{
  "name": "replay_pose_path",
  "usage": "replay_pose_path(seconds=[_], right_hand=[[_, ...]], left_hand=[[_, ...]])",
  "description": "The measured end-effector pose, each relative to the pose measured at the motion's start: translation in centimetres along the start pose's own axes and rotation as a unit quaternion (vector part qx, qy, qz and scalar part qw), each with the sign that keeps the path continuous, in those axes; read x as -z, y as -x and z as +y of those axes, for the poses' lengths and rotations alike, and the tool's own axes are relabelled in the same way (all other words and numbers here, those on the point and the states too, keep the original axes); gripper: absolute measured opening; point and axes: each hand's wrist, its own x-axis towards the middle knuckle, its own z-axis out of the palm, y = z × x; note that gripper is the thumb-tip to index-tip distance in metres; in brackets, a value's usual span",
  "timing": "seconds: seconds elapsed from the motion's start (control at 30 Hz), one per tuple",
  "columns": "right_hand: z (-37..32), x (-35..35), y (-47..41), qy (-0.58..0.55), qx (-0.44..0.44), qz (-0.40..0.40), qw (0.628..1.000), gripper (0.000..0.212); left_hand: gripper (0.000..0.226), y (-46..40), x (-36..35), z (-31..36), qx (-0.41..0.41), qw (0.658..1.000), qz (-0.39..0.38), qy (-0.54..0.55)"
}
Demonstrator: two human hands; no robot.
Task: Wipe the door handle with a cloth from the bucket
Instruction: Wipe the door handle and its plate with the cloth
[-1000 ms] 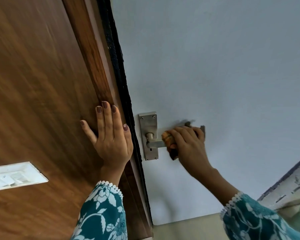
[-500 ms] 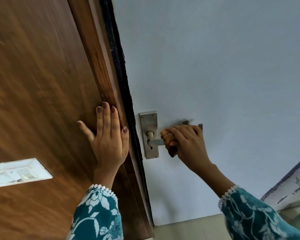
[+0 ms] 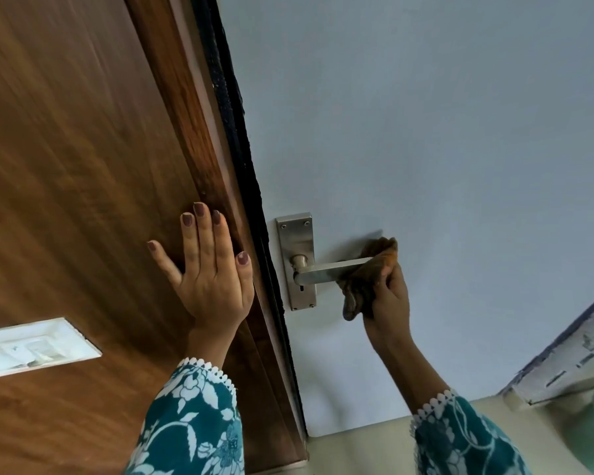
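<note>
the right hand [image 3: 390,296] has its fingers closed around a bunched brown-orange cloth [image 3: 367,272], and the cloth is wrapped over the free end of the brushed-metal lever door handle [image 3: 330,270]. holding the cloth as a wad that encloses the bar lets it touch the top, front and underside in one pass, which looks like the reason for the grip. a loose tail of cloth hangs below the lever. the handle stands out from a tall rectangular steel backplate [image 3: 295,241] screwed to the pale blue-grey door [image 3: 426,132], with a keyhole below the pivot.

the left hand [image 3: 208,272] holds nothing: its fingers are spread open and pressed flat against the dark brown wooden door frame [image 3: 172,149], just beside the black sealing strip [image 3: 234,132] at the door's edge. judged from the posture, this braces the body and steadies the reach while the other hand rubs.

the length of lever between the pivot and the cloth shows bare, so the wipe appears to be at the outer end of the bar. the bucket is not in view. a white switch plate [image 3: 31,347] sits on the wood panel at lower left.
</note>
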Motion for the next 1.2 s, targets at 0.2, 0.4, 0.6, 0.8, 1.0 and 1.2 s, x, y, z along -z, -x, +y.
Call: replay_pose_path(seconds=[0.2,0.4,0.6,0.8,1.0,1.2], right_hand=[[1.2,-4.7,2.3,-0.218,-0.165,0.051,0.961,0.039],[3.0,-8.0,4.5,-0.19,-0.216,0.048,0.956,0.039],[2.7,-7.5,4.6,-0.127,-0.226,0.052,0.965,0.033],[-0.7,-2.5,1.0,-0.16,-0.171,0.111,0.966,0.031],[-0.5,-3.2,1.1,-0.186,-0.154,0.119,0.963,0.03],[0.8,-5.9,3.1,-0.183,-0.229,0.089,0.952,0.032]], left_hand=[[0.056,0.1,0.3,-0.1,-0.006,1.0,-0.018,-0.007],[0.055,0.0,0.4,-0.2,-0.007,1.0,-0.023,-0.006],[0.055,0.0,0.4,-0.1,-0.005,1.0,-0.017,0.0],[0.054,0.2,0.1,-0.1,-0.003,1.0,-0.008,0.003],[0.054,0.3,-0.2,0.0,-0.001,1.0,0.006,-0.001],[0.055,0.2,0.0,-0.1,-0.009,1.0,0.01,0.0]])
